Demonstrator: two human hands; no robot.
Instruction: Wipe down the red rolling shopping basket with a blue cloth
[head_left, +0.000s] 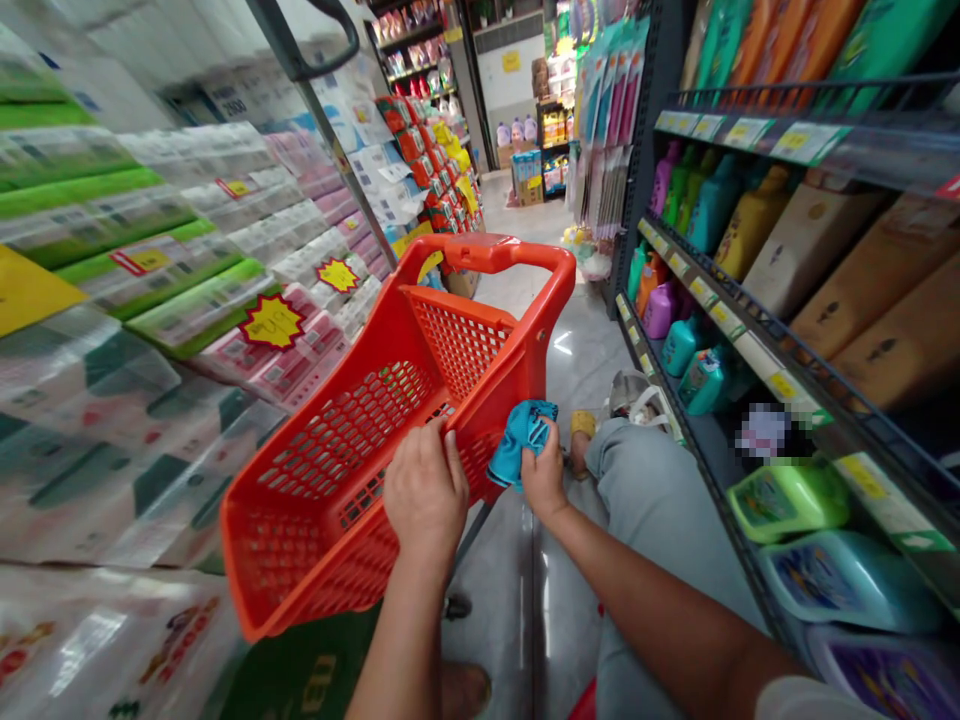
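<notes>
A red plastic shopping cart (pixel 491 395) stands at an angle before me, its perforated basket bare inside. My left hand (pixel 426 485) is closed over the cart's near side rim, fingers hooked to the inner side. In my right hand (pixel 545 470) is a crumpled blue cloth (pixel 517 440) with some white marking, pinched between thumb and fingers. The cloth lies against or close beside the cart's outer wall; I cannot tell whether they touch.
Stacked tissue packs (pixel 172 270) with yellow price signs line the left side. Shelves (pixel 712 260) of bottles and boxes run along the right. A grey bag (pixel 630 395) is on the floor by my knee. The tiled aisle (pixel 517 215) leads to more shelving behind the cart.
</notes>
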